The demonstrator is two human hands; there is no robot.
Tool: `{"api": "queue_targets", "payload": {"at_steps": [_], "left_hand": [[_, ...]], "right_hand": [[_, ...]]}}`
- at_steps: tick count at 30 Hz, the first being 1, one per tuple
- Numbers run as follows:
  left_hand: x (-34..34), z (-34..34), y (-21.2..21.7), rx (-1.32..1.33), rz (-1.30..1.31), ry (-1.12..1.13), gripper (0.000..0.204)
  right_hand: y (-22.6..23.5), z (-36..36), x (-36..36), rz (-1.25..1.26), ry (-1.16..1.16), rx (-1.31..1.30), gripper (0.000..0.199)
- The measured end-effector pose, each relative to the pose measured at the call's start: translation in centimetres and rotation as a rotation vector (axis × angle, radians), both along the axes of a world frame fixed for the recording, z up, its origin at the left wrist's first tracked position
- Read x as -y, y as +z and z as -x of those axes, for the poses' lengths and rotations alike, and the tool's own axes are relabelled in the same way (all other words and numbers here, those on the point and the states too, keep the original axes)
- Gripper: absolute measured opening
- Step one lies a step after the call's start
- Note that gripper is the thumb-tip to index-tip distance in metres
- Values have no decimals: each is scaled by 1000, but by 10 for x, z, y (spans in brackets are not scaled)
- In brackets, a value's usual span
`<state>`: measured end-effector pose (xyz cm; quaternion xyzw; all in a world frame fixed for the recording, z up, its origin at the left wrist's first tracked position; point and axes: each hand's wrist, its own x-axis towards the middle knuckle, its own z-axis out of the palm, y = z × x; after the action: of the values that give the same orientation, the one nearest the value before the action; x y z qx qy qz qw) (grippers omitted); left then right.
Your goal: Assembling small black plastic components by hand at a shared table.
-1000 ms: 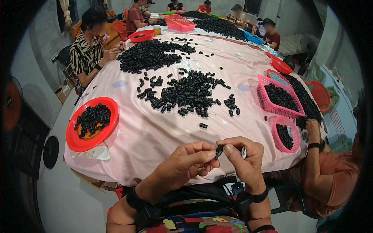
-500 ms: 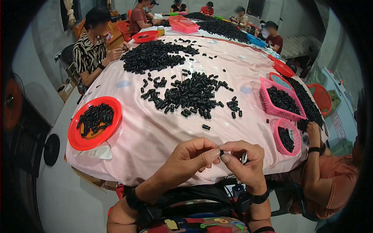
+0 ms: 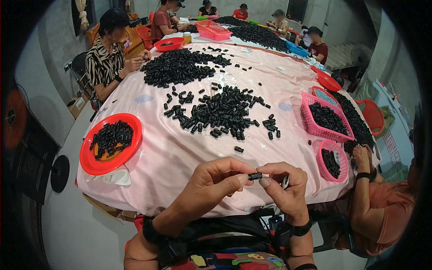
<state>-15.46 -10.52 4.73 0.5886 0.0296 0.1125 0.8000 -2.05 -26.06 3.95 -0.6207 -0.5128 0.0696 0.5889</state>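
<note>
1. My left hand and right hand are meeting at the near edge of the counter; the fingers of both are pinching closed on one small black piece held between the fingertips. A slim pale object is showing behind my right fingers; I cannot tell what it is.
2. To my left, a red plate is holding a modest heap of black pieces; to my right, a round pink basket is carrying a few more.
3. Mid-counter, a loose pile of black pieces is lying spread on the pink cloth, which I am judging to be work left to do.
4. Farther off, a larger pile is waiting, and other people are sitting around the counter.
</note>
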Motion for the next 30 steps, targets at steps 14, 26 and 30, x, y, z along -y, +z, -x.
{"api": "queue_targets", "payload": {"at_steps": [14,26,30], "left_hand": [[-1,1,-1,108,49,-74,23],[1,0,-3,108,-113,50,19],[-8,3,0,59,-120,42,22]], "right_hand": [[7,7,2,3,-29,150,25],[8,10,-2,-7,-22,341,33],[2,11,-4,7,-59,347,28]]}}
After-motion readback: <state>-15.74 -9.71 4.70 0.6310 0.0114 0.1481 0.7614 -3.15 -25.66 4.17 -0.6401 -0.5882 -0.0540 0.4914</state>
